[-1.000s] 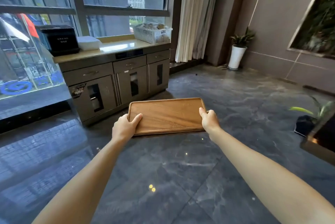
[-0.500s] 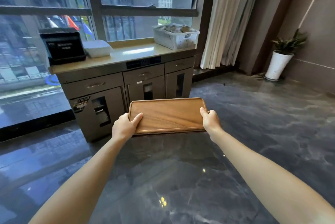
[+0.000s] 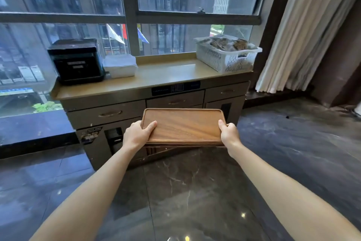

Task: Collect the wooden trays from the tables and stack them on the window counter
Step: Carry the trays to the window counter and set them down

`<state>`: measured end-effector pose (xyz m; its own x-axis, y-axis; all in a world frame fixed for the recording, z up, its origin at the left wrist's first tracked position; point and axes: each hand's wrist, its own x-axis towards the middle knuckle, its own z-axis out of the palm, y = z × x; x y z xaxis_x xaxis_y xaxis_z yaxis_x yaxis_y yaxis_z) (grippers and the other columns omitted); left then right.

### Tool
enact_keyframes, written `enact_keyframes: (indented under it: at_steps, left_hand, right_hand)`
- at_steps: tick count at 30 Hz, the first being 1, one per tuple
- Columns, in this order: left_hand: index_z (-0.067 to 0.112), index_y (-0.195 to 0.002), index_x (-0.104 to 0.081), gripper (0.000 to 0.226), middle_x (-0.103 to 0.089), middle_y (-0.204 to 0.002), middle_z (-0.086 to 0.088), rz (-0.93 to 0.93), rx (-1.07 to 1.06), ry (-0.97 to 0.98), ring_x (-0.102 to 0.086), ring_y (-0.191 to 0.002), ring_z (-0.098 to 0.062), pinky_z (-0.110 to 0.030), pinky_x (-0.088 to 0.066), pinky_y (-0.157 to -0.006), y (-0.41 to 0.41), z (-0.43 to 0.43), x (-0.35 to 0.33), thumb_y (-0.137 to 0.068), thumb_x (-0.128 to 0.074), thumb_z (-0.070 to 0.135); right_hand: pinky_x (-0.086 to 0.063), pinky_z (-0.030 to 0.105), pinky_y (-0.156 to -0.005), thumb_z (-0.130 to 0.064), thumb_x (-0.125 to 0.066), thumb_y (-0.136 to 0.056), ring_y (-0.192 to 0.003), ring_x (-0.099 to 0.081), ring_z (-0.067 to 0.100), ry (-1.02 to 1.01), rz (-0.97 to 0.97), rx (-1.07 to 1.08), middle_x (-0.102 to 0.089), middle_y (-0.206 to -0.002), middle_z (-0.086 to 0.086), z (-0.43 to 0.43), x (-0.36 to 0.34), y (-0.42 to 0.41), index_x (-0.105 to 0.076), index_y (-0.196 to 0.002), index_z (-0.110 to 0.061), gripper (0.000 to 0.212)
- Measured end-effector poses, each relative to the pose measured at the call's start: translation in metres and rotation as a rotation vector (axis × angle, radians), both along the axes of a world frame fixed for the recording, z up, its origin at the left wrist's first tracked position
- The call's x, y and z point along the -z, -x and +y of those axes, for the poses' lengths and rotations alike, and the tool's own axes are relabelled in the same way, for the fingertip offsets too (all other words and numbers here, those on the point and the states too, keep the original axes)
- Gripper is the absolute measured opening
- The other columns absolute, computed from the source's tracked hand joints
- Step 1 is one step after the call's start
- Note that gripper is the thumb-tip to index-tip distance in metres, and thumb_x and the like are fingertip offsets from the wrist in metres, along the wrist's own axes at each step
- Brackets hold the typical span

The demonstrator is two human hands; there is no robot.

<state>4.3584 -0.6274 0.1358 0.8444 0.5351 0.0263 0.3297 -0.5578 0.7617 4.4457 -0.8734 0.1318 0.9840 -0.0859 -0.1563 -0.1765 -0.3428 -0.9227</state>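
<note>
A person's left hand (image 3: 137, 133) and right hand (image 3: 229, 133) each clasp a short end of a wooden tray (image 3: 182, 126), thumbs over its top, holding it level in the air in front of the window counter (image 3: 168, 73). The tray is a rounded rectangle of warm brown grained wood with a low raised rim; a second edge shows beneath it. On the smooth tan countertop sit a black boxy appliance (image 3: 77, 61), a folded white stack (image 3: 120, 65) and a white slotted plastic basket (image 3: 226, 57).
</note>
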Motion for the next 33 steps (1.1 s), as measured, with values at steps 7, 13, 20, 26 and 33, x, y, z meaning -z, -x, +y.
enact_keyframes:
  at_steps: [7,13,20,26,33]
  left_hand:
    - [0.009,-0.108,-0.065,0.047,-0.069,-0.112,-0.013,-0.018,-0.050,0.006,-0.060,-0.108,-0.035,-0.039,-0.045,-0.091,-0.195,0.063,0.016,-0.087,-0.052,0.049]
    - [0.012,-0.100,-0.067,0.043,-0.071,-0.106,-0.012,-0.017,-0.084,0.029,-0.061,-0.103,-0.034,-0.037,-0.044,-0.082,-0.346,0.109,0.003,-0.086,-0.053,0.050]
    - [0.006,-0.099,-0.069,0.050,-0.071,-0.098,-0.015,0.004,-0.114,0.064,-0.062,-0.091,-0.032,-0.034,-0.044,-0.075,-0.481,0.139,0.005,-0.085,-0.055,0.051]
    - [0.005,-0.103,-0.068,0.053,-0.071,-0.099,-0.015,0.052,-0.197,0.049,-0.061,-0.086,-0.031,-0.032,-0.042,-0.071,-0.589,0.165,0.024,-0.085,-0.054,0.053]
    - [0.002,-0.096,-0.066,0.051,-0.069,-0.098,-0.019,0.082,-0.367,0.065,-0.061,-0.096,-0.036,-0.039,-0.047,-0.079,-0.734,0.203,0.039,-0.083,-0.057,0.051]
  right_hand:
    - [-0.034,0.032,-0.074,-0.038,-0.034,-0.098,-0.087,-0.046,0.020,-0.019,0.013,-0.063,-0.047,-0.098,0.008,0.068,0.019,-0.206,-0.046,-0.119,0.000,0.045]
    - [-0.035,0.033,-0.078,-0.038,-0.036,-0.097,-0.092,-0.046,0.023,-0.039,0.017,-0.086,-0.051,-0.108,0.013,0.116,0.010,-0.362,-0.046,-0.119,0.001,0.046]
    - [-0.031,0.031,-0.076,-0.038,-0.039,-0.096,-0.092,-0.046,0.025,-0.022,0.006,-0.109,-0.052,-0.105,0.013,0.146,0.012,-0.511,-0.047,-0.119,0.003,0.048]
    - [-0.033,0.031,-0.078,-0.037,-0.038,-0.096,-0.094,-0.046,0.026,0.002,0.036,-0.187,-0.054,-0.121,0.019,0.181,0.030,-0.637,-0.047,-0.117,0.002,0.046]
    - [-0.032,0.029,-0.073,-0.036,-0.041,-0.095,-0.092,-0.050,0.029,0.028,0.051,-0.302,-0.053,-0.098,0.015,0.236,0.036,-0.803,-0.050,-0.097,-0.003,0.034]
